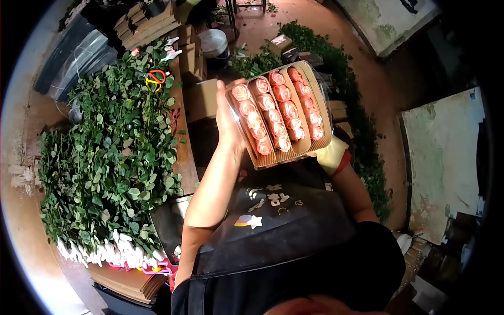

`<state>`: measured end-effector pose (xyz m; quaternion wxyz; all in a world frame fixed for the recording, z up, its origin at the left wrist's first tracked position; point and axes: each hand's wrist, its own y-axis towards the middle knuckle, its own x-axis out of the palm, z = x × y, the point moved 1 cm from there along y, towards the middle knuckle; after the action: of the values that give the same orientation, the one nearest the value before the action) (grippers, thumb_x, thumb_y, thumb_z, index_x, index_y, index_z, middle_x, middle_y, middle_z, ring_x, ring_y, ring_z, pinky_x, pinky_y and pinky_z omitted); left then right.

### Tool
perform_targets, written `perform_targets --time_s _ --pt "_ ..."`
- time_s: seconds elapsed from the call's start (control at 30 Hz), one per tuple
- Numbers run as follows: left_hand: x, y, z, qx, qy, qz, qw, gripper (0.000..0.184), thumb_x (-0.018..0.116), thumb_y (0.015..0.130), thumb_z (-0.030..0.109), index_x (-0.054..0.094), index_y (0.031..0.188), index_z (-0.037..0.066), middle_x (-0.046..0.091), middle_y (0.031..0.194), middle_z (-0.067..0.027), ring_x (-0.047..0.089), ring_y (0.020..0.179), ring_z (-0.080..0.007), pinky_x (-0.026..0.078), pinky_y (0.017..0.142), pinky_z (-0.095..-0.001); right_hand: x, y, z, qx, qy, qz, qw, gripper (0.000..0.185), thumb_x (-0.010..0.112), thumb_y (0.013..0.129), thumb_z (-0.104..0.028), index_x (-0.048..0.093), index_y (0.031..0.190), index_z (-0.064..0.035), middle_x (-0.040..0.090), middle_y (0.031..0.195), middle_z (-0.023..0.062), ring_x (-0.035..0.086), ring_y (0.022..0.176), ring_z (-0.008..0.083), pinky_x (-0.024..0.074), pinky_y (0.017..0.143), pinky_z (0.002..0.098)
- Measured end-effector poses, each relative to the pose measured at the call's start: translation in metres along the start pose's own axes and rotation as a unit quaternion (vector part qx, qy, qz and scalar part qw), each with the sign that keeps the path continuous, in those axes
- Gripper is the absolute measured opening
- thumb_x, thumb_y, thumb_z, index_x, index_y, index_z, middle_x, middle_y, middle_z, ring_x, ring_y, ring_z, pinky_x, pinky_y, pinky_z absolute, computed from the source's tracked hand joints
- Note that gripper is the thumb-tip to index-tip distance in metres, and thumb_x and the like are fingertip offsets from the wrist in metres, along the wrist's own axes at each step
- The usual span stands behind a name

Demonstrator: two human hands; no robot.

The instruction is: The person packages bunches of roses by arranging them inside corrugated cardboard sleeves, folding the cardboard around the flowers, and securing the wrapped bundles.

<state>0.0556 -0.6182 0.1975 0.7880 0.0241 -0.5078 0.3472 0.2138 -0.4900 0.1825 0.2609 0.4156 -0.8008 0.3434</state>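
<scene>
A clear-wrapped bunch of pink roses [278, 113], in rows parted by corrugated cardboard strips, is held up in front of my dark apron [278, 210]. My left hand [229, 113] grips its left side, with the fingers partly hidden behind the bunch. At the lower right, my right hand [329, 155], in a pale yellow covering with a red cuff, supports the bunch from beneath; its fingers are mostly hidden behind the cardboard and wrap.
Leafy green stems [110, 157] cover the table at left, with red-and-yellow-handled scissors [156, 79] on them. A white bucket [213, 44] stands behind. More greenery [367, 142] lies along the floor at right, near a pale board [443, 163].
</scene>
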Motion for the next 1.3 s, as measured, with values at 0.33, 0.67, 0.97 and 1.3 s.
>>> perform_targets --time_s 0.33,0.67,0.97,1.3 --pt "-0.010 0.032 -0.008 0.033 -0.034 0.034 0.998 0.054 0.044 0.110 0.057 0.058 0.121 0.006 0.069 0.108 -0.0120 0.070 0.098 -0.0248 0.061 0.088 -0.0409 -0.018 0.054 0.004 0.051 0.038 0.021 0.998 0.053 0.047 0.112 -0.046 0.062 0.135 -0.0002 0.068 0.127 0.0136 0.066 0.118 0.0258 0.0483 0.111 0.0395" --pt "-0.031 0.125 -0.031 0.043 0.060 -0.027 0.997 0.042 0.043 0.106 0.031 0.060 0.134 0.005 0.060 0.144 -0.0102 0.057 0.132 -0.0292 0.045 0.116 -0.0461 -0.108 0.125 -0.044 0.046 0.042 0.103 0.993 0.054 0.048 0.113 -0.044 0.059 0.144 -0.0019 0.067 0.137 0.0120 0.064 0.123 0.0235 0.0475 0.112 0.0374" --pt "-0.105 0.154 -0.115 -0.233 0.287 0.185 0.910 0.048 0.051 0.109 0.044 0.051 0.142 0.009 0.063 0.142 -0.0130 0.061 0.128 -0.0277 0.047 0.110 -0.0433 -0.285 0.168 -0.039 -0.123 -0.143 0.385 0.903 0.073 0.063 0.103 -0.051 0.051 0.146 0.0066 0.065 0.136 0.0224 0.060 0.126 0.0325 0.0454 0.107 0.0371" --pt "-0.118 0.148 -0.137 -0.366 0.558 0.132 0.733 0.033 0.065 0.107 0.022 0.056 0.132 0.002 0.071 0.107 -0.0064 0.062 0.090 -0.0101 0.050 0.076 -0.0259 -0.447 0.102 -0.160 -0.077 -0.300 0.583 0.751 0.079 0.060 0.102 -0.062 0.049 0.151 0.0000 0.064 0.138 0.0185 0.061 0.126 0.0302 0.0485 0.106 0.0379"
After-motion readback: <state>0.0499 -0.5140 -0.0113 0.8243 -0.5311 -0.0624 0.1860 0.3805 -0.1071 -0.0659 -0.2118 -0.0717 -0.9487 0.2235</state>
